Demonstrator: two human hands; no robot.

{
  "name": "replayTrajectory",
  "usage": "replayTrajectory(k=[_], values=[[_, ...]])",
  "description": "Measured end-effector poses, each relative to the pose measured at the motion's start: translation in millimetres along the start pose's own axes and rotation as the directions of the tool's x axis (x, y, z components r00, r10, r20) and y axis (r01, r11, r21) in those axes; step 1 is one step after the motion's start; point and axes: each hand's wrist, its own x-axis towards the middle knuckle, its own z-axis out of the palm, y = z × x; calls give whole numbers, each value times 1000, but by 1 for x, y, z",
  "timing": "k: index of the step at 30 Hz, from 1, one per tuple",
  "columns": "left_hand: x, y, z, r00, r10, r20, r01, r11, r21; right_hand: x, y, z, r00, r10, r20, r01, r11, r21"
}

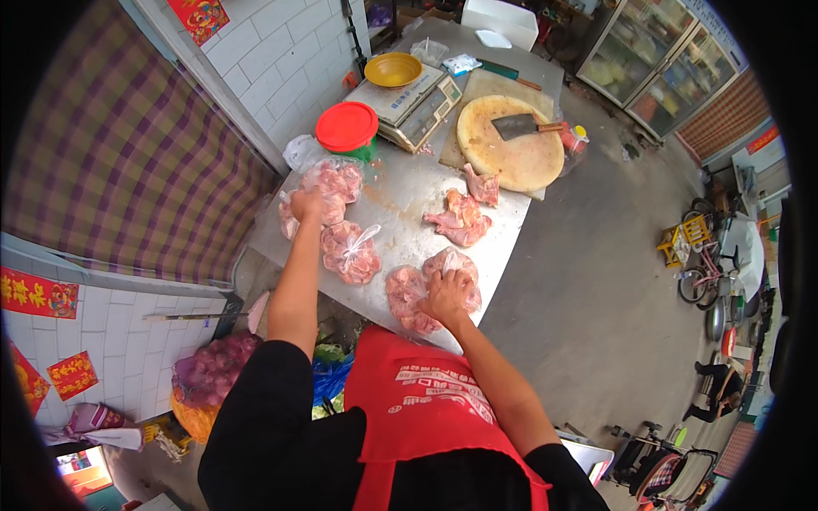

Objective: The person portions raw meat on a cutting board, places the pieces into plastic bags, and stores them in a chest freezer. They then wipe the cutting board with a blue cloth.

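Observation:
Beside the red-lidded tub, my left hand (307,204) rests on clear plastic bags of raw meat pieces (332,185); its fingertips are partly hidden, so its grip is unclear. A knotted bag of meat (351,252) lies just nearer to me. At the table's near edge, my right hand (444,297) is over two bags of meat (409,297), fingers bent around the top of the right one. Raw poultry leg pieces (460,220) lie loose on the metal table (390,211), near the round chopping board (508,140). A cleaver (516,126) lies on that board.
A weighing scale (409,102) with a yellow bowl (393,69) stands behind the red-lidded tub (347,128). A bottle with a yellow cap (577,134) is at the board's right. Net sacks (214,370) sit on the floor at left. A person (722,386) is far off at right.

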Motion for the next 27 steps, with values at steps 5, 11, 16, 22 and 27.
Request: replayTrajectory(k=[5,11,16,22,27], values=[[-11,-25,-79,993,-91,-81,58,937,-345,2,10,5,998,-55,-31,57,996,69],[-67,-65,-110,984,176,-1,-168,943,287,4,19,8,979,-186,-85,192,979,72],[-127,-65,-56,942,-232,244,92,874,477,7,16,0,980,-197,7,197,980,10],[-163,7,-27,894,-362,266,100,738,668,13,25,8,979,-194,58,195,981,1],[-134,-10,-22,857,-389,338,82,751,655,10,16,-2,972,-205,119,208,978,-16]])
